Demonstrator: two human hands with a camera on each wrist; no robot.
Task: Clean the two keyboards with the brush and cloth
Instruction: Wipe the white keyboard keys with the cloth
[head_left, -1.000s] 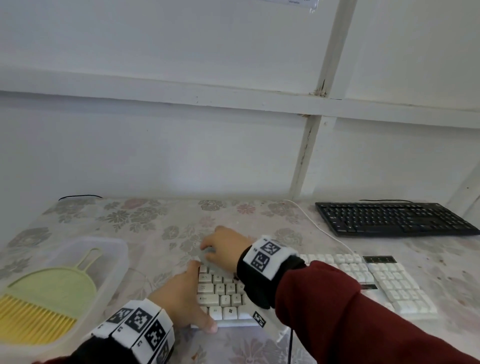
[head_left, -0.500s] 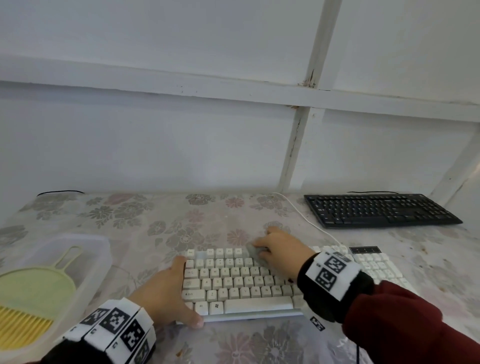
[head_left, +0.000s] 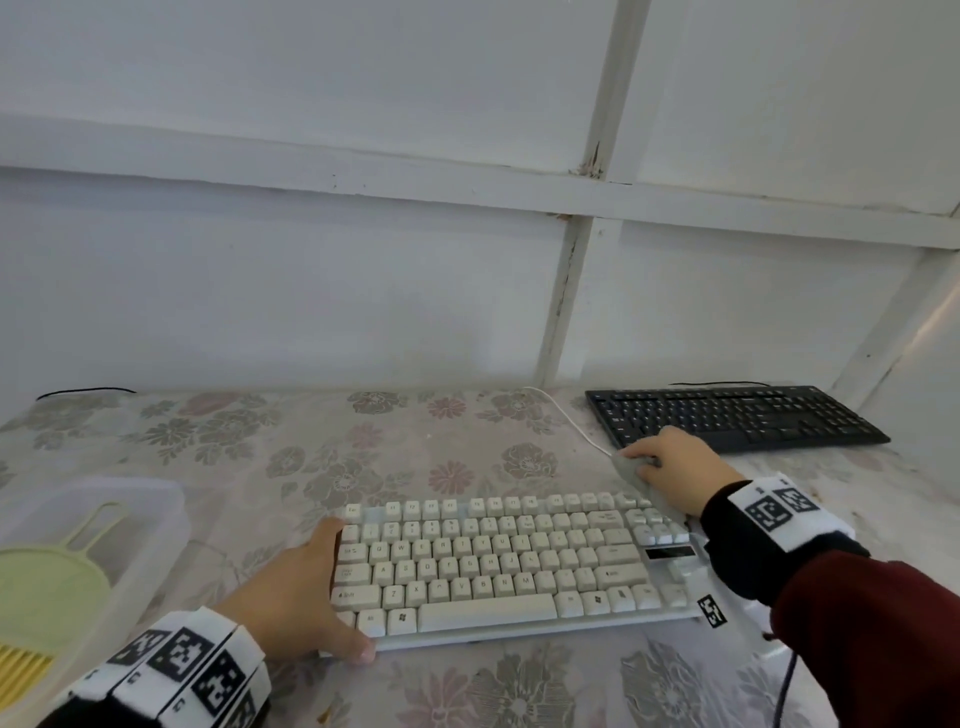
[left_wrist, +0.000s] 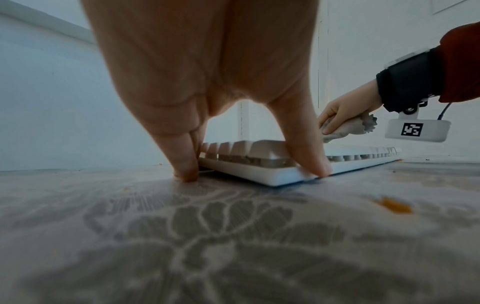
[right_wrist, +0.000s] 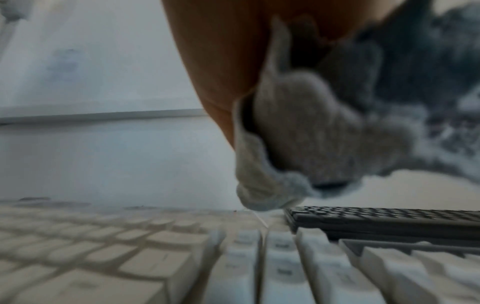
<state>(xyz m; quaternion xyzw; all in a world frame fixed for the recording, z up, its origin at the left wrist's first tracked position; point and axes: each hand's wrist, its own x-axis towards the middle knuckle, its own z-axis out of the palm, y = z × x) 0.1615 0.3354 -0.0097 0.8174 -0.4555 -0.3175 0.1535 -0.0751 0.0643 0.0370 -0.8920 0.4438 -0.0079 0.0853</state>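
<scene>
A white keyboard (head_left: 493, 566) lies near the table's front edge. My left hand (head_left: 301, 597) braces its left end, with the straight fingers (left_wrist: 182, 160) against the side and the thumb (left_wrist: 309, 160) on the front edge. My right hand (head_left: 680, 467) grips a bunched grey cloth (head_left: 631, 470) at the keyboard's far right corner; the left wrist view shows the cloth (left_wrist: 355, 125) slightly above the keys. A black keyboard (head_left: 727, 415) lies at the back right, just beyond that hand. The green brush (head_left: 47, 587) with yellow bristles rests in a clear tub on the left.
The clear plastic tub (head_left: 156, 540) stands at the left table edge. A white cable (head_left: 571, 421) runs from the white keyboard toward the wall. The flowered tablecloth (head_left: 363, 441) shows orange crumbs (left_wrist: 392, 207). White walls close off the back and right.
My right hand has swept the cloth from the white keyboard's left end along its top rows to the far right corner. The left hand has stayed at the left end.
</scene>
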